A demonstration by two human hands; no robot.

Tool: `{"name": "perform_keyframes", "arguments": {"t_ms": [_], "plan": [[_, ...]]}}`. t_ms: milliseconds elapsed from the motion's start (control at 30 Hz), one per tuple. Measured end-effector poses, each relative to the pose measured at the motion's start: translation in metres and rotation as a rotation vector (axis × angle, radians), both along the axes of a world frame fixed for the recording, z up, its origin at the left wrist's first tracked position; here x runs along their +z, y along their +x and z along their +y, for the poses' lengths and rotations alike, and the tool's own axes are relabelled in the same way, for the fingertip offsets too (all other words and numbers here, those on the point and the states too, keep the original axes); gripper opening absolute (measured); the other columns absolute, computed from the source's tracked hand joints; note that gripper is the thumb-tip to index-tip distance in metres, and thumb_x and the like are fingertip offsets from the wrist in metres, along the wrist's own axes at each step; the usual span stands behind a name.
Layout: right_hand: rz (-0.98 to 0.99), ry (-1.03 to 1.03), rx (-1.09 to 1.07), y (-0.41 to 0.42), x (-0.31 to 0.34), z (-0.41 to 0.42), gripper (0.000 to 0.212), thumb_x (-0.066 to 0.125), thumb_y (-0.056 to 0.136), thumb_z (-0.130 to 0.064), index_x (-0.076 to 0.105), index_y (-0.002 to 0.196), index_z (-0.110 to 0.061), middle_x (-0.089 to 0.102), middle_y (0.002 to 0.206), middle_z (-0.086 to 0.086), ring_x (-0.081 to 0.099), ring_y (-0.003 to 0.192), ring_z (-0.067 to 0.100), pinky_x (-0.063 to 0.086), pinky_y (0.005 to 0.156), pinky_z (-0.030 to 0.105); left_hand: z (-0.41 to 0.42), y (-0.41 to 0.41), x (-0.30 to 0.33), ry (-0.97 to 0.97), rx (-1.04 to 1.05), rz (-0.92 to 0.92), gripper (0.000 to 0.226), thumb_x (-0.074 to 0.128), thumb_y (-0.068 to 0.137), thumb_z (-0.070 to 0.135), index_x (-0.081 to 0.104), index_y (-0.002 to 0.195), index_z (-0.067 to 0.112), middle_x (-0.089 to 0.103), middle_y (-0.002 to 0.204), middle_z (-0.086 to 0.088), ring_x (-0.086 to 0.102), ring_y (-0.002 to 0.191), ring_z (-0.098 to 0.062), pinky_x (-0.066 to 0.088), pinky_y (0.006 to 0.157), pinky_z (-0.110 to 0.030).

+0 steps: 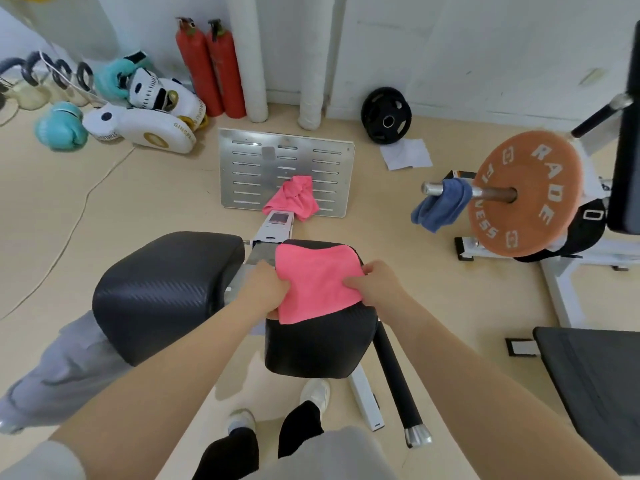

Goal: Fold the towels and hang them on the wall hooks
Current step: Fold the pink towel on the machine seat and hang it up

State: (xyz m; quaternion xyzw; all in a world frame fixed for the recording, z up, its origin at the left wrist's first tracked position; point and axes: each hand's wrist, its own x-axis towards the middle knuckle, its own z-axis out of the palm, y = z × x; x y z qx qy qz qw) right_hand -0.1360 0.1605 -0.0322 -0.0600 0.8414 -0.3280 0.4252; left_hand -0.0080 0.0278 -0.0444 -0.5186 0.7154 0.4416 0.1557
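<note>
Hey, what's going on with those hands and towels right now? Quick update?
Left hand and right hand both grip pink towel on black pad. Second pink towel crumpled ahead, blue towel on barbell. Nothing in the way.

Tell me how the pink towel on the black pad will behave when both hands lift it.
The pink towel will probably sag: it drapes over the black pad and follows its curve. It looks thin and small, so likely light. The left hand and right hand grip opposite edges, which should keep the fold; held by one edge it may fall open. The fleecy surface seems unlikely to slip.
</note>
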Motion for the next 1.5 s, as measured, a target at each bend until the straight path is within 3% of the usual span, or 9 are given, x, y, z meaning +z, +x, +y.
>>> {"name": "perform_keyframes", "arguments": {"t_ms": [133,400,500,600,867,1067,1200,1400,1500], "plan": [[-0.018,-0.108,0.224,-0.003,0.028,-0.017,0.039,0.058,0.082,-0.006,0.054,0.120,-0.010,0.045,0.086,0.001,0.039,0.062,0.010,0.032,0.056,0.019,-0.014,0.008,0.014,-0.175,-0.171,0.123,0.058,0.052,0.088,0.012,0.025,0.138,0.006,0.047,0.131,-0.017,0.057,0.107,-0.030,0.046,0.083,-0.033],[0.080,-0.213,0.823,0.051,0.093,-0.069,0.031,0.057,0.073,-0.004,0.067,0.083,-0.031,0.054,0.073,-0.007,0.045,0.074,0.010,0.035,0.070,0.026,-0.053,0.075,0.068,-0.070,-0.393,0.631,0.087,0.069,0.072,0.023,0.023,0.144,0.033,0.022,0.150,0.013,0.022,0.139,-0.008,0.024,0.115,-0.036],[0.086,-0.200,0.978,0.092,0.114,-0.098,0.039,0.051,0.075,0.003,0.068,0.087,-0.031,0.059,0.078,-0.010,0.049,0.079,0.006,0.040,0.074,0.023,-0.076,0.122,0.084,-0.096,-0.486,0.592,0.089,0.075,0.066,0.031,0.022,0.135,0.049,0.017,0.149,0.020,0.014,0.139,-0.002,0.020,0.111,-0.023],[0.135,-0.219,1.083,0.147,0.131,-0.128,0.044,0.047,0.076,0.009,0.071,0.101,-0.018,0.063,0.083,-0.010,0.051,0.078,-0.001,0.040,0.074,0.010,-0.105,0.185,0.092,0.048,-0.355,0.570,0.097,0.082,0.062,0.032,0.017,0.131,0.054,0.036,0.134,0.019,0.037,0.125,-0.002,0.033,0.095,-0.010],[0.224,-0.370,0.972,0.306,0.123,-0.232,0.047,0.044,0.070,0.014,0.074,0.094,-0.013,0.068,0.094,-0.007,0.060,0.101,0.015,0.046,0.098,0.035,-0.198,0.365,0.098,0.202,0.029,0.815,0.055,0.075,0.073,0.005,0.046,0.115,0.026,0.050,0.123,0.003,0.055,0.094,-0.009,0.048,0.072,-0.013],[0.280,-0.380,1.019,0.396,0.131,-0.318,0.045,0.046,0.072,0.014,0.074,0.097,-0.011,0.060,0.090,-0.010,0.052,0.084,-0.001,0.037,0.075,-0.001,-0.272,0.456,0.111,0.110,0.008,0.870,0.032,0.071,0.075,-0.002,0.056,0.079,0.027,0.045,0.131,0.011,0.057,0.107,-0.006,0.047,0.087,-0.023],[0.380,-0.408,1.089,0.410,0.122,-0.372,0.045,0.049,0.073,0.010,0.073,0.102,-0.015,0.052,0.084,-0.017,0.048,0.081,-0.003,0.035,0.075,0.007,-0.325,0.481,0.106,0.032,-0.053,0.824,0.031,0.072,0.068,0.005,0.057,0.059,0.031,0.053,0.124,0.009,0.050,0.112,0.011,0.043,0.083,-0.010],[0.328,-0.456,0.997,0.409,0.114,-0.444,0.039,0.051,0.075,0.011,0.072,0.102,-0.009,0.052,0.084,-0.015,0.051,0.076,-0.018,0.036,0.070,0.000,-0.418,0.492,0.093,0.046,-0.080,0.774,0.016,0.057,0.064,0.000,0.047,0.062,0.012,0.063,0.114,0.005,0.061,0.088,0.004,0.045,0.064,-0.015],[0.406,-0.432,1.033,0.402,0.117,-0.505,0.035,0.052,0.073,0.011,0.072,0.097,-0.005,0.054,0.082,-0.012,0.053,0.076,-0.007,0.038,0.070,0.004,-0.483,0.478,0.090,-0.043,-0.074,0.730,0.014,0.058,0.063,0.004,0.046,0.063,0.012,0.064,0.093,0.001,0.057,0.073,-0.004,0.042,0.060,-0.020]]}}
